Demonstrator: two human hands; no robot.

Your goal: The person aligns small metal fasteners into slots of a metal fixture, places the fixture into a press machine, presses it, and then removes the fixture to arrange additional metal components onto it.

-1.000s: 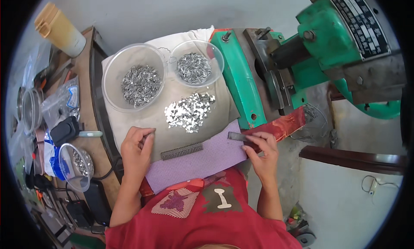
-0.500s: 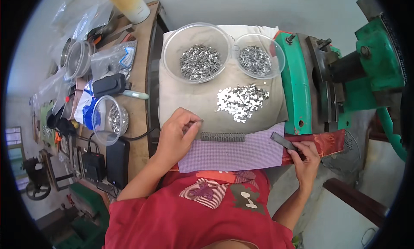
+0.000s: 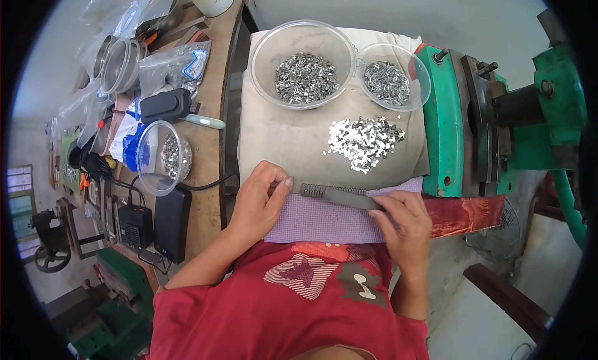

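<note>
A dark slotted metal strip with a row of fine teeth or slots lies along the top edge of a purple woven cloth. My right hand grips one end of a flat grey metal bar between thumb and fingers. The bar's other end lies over or against the front of the slotted strip and hides part of it. Just left of the strip, my left hand is closed in a pinch; whatever is in it is too small to tell. Beyond the strip sits a heap of small shiny metal pieces.
Behind the heap stand a large clear tub and a smaller clear tub, both holding small metal parts. A green machine borders the right side. On the left bench are another clear tub, plastic bags and a black box.
My right hand has moved left, bringing the grey bar from the cloth's right edge onto the slotted strip. My left hand stays pinched beside the strip. The whole view has shifted slightly.
</note>
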